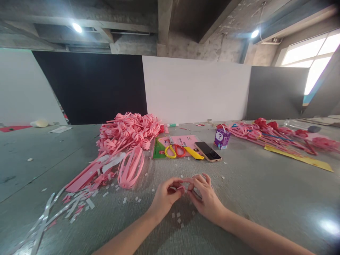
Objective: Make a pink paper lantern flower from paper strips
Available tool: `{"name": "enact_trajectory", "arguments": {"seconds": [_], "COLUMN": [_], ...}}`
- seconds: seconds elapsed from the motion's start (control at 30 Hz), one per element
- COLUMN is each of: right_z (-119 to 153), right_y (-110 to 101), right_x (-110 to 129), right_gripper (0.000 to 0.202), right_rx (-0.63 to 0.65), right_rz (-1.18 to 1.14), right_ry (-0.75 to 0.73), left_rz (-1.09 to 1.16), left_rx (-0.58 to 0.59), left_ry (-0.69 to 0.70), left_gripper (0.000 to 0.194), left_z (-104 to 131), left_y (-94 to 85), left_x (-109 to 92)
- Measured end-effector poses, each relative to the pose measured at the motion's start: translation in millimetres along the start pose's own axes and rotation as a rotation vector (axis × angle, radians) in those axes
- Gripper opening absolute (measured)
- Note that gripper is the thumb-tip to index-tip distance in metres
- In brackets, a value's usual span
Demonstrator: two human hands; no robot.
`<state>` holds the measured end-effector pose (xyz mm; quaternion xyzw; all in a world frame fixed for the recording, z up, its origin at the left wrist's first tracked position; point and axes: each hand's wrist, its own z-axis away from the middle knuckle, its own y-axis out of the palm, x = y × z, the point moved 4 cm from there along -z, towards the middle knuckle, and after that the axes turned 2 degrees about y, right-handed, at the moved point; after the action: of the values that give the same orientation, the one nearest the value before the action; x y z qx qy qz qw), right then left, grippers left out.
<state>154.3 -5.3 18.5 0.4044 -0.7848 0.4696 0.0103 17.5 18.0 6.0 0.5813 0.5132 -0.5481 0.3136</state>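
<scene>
Across the tabletop (247,194), a pink paper pile (130,132) lies toward eleven o'clock from the left hand (166,196) and right hand (205,198), close together; the left pinches a small pink strip (181,188), the right's grip unclear.

Prob. a workshop w/ raw concrete ceiling (180,21), bare lights (254,33) & scrap-strewn worktable (239,198).
</scene>
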Motion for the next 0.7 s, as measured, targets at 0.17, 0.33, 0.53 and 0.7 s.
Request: {"name": "enact_trajectory", "arguments": {"seconds": [0.17,0.33,0.53,0.7], "right_z": [-1,-2,-2,-1], "right_y": [0,-1,1,-1], "right_x": [1,3,5,11], "right_gripper": [0.036,0.016,0.014,0.016], "right_rx": [-0.008,-0.021,0.005,-0.066], "right_rz": [0.0,0.02,0.034,0.094], "right_ry": [0.001,0.017,0.006,-0.08], "left_rz": [-0.01,-0.077,-0.089,0.122], "left_rx": [-0.001,-0.007,0.018,0.045], "left_ry": [0.017,0.054,0.034,-0.086], "left_gripper": [0.017,0.012,0.011,0.015], "left_z": [1,2,2,1], "left_y": [1.0,0.4,1.9,4.7], "left_x": [0,-3,-5,1]}}
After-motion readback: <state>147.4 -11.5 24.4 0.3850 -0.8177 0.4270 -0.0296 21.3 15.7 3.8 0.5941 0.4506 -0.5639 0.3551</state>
